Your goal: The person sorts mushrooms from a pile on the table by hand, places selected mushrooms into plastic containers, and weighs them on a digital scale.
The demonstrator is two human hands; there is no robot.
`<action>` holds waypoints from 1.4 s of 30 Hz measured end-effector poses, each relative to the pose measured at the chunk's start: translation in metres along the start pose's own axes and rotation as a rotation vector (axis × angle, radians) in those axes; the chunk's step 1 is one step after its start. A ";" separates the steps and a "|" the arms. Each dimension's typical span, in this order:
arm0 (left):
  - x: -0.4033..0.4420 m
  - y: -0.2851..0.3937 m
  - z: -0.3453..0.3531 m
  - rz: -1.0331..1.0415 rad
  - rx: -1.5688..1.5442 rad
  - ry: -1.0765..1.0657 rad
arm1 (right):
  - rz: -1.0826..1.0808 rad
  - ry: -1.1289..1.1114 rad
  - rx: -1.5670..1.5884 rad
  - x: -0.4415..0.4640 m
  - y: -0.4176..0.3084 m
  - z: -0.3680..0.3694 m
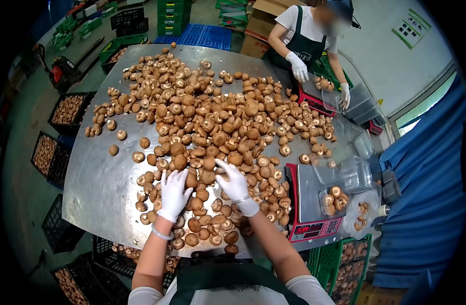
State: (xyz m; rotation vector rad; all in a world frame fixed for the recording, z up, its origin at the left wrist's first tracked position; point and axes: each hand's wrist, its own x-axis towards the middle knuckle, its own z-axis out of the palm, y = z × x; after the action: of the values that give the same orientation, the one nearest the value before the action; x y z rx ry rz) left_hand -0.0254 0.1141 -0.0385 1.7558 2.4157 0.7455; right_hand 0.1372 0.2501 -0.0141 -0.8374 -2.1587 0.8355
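A large heap of brown mushrooms (220, 137) covers much of the metal table (96, 178). My left hand (174, 193), in a white glove, rests palm down at the heap's near side, fingers spread and touching mushrooms. Just to its right, my right hand (234, 182), also gloved, reaches over the mushrooms with its fingers apart. Neither hand visibly holds a mushroom. To the right of my hands stands a red scale (314, 230), and a clear plastic box with a few mushrooms (334, 200) sits at its right side.
Across the table a co-worker (306, 40) in white gloves stands by another red scale (317, 104). Empty clear boxes (356, 173) lie at the right. Black crates of mushrooms (69, 108) stand on the floor at left; green crates (350, 264) are below right.
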 end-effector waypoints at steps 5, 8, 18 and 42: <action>-0.024 0.012 -0.050 -0.515 -1.133 0.071 | -0.236 -0.271 -0.203 -0.039 -0.002 -0.004; -0.035 -0.010 -0.026 -0.657 -1.940 -0.164 | -0.275 -0.491 -0.682 -0.047 -0.009 0.031; -0.046 0.024 -0.038 -0.510 -2.172 -0.130 | 0.580 -0.608 1.164 -0.049 0.040 -0.002; 0.013 0.396 0.049 0.019 -1.338 -0.339 | 0.302 0.306 -0.162 -0.160 0.083 -0.420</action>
State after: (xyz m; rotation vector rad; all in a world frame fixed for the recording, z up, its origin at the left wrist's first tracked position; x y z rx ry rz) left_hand 0.3345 0.2354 0.0859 1.1261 1.0792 1.4091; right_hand 0.5728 0.3127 0.1092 -1.3080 -1.8727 0.6304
